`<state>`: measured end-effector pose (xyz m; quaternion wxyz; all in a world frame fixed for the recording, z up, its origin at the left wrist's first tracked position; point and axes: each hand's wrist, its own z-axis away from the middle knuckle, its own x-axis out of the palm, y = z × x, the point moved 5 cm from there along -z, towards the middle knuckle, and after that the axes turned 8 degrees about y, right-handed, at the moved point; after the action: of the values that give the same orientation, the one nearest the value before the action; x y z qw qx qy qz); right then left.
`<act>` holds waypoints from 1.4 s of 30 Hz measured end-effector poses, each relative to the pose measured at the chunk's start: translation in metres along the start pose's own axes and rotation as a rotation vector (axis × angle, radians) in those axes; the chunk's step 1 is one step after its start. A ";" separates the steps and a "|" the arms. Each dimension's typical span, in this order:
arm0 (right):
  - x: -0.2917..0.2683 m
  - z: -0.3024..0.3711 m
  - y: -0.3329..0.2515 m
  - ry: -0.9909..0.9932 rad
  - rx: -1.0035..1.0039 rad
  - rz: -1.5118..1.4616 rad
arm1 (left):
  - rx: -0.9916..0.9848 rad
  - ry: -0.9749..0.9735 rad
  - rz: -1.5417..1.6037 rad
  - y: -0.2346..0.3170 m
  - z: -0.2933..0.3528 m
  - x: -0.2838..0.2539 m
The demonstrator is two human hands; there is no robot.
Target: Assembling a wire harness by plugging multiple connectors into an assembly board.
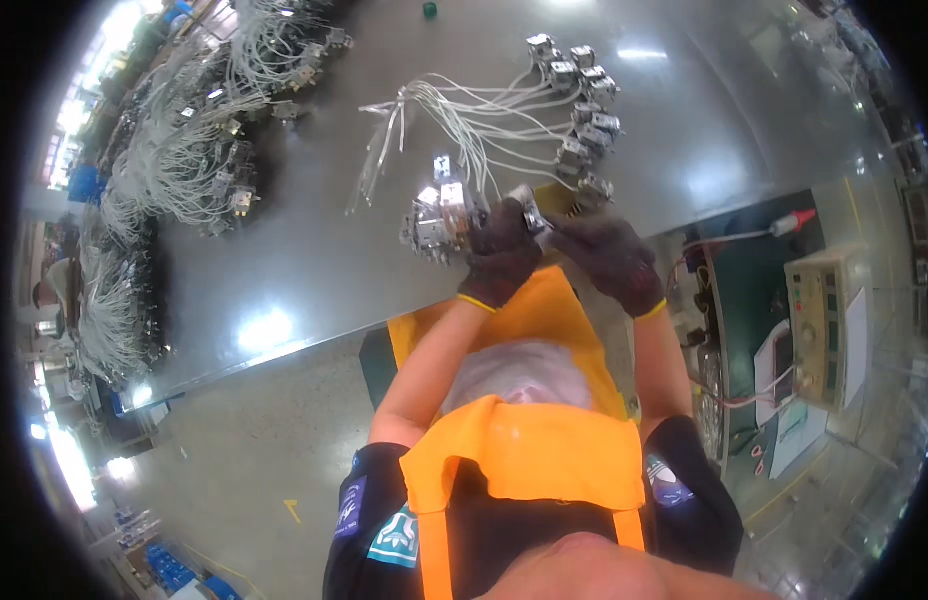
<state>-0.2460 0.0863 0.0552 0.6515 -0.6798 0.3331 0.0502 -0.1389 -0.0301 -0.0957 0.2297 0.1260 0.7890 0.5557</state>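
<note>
Both my hands wear dark gloves with yellow cuffs and meet over the table's near edge. My left hand (502,250) is closed around a small silver metal motor (527,206). My right hand (614,260) is closed just beside it, fingertips at the motor; whatever they pinch is hidden. Left of my hands lies a cluster of similar motors (439,215). Farther off, a bundle of white wires (424,97), gathered at one end, fans out to several more metal motors (589,125) on the right.
A grey metal table (284,200) spreads ahead. Large heaps of wired motors (174,165) line its left side. A green cap (430,10) lies at the far edge. To my right stand a beige instrument box (819,330), a red-tipped probe (792,222) and red-handled scissors (756,458).
</note>
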 end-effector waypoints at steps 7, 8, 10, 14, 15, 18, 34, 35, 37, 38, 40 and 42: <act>0.015 -0.008 0.011 -0.070 -0.025 0.395 | 0.148 -0.075 -0.173 0.021 -0.008 0.001; 0.016 -0.009 0.010 -0.129 -0.013 0.453 | 0.172 -0.064 -0.221 0.020 -0.009 0.000; 0.019 -0.012 0.005 -0.193 0.017 0.542 | 0.200 -0.058 -0.266 0.030 -0.013 -0.004; 0.022 -0.006 0.000 -0.140 -0.118 0.734 | 0.118 -0.215 -0.327 0.077 -0.020 -0.005; 0.023 -0.007 0.002 -0.140 -0.122 0.731 | 0.092 -0.247 -0.345 0.081 -0.020 -0.007; 0.023 -0.011 0.003 -0.128 -0.129 0.527 | 0.035 -0.216 -0.203 0.039 -0.018 -0.003; 0.030 0.006 0.012 -0.041 -0.150 0.537 | 0.301 -0.105 -0.305 0.067 0.002 -0.012; 0.025 0.010 0.010 -0.029 -0.145 0.449 | 0.304 -0.110 -0.310 0.090 0.007 -0.016; 0.006 0.016 -0.009 0.101 -0.108 0.179 | 0.552 0.031 -0.588 0.142 0.014 -0.029; -0.001 0.019 -0.015 0.225 -0.066 -0.090 | 0.236 -0.027 -0.305 0.144 0.012 -0.041; 0.023 0.016 -0.003 -0.080 0.241 -0.233 | 0.018 0.053 0.211 0.173 0.000 -0.043; 0.070 0.024 0.016 -0.320 0.472 -0.413 | 0.428 0.101 -0.557 0.161 -0.013 -0.053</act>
<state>-0.1917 0.0819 0.0028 0.8310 -0.5471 0.0847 -0.0551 -0.1089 -0.0087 0.0699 0.3012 -0.0763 0.9021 0.2994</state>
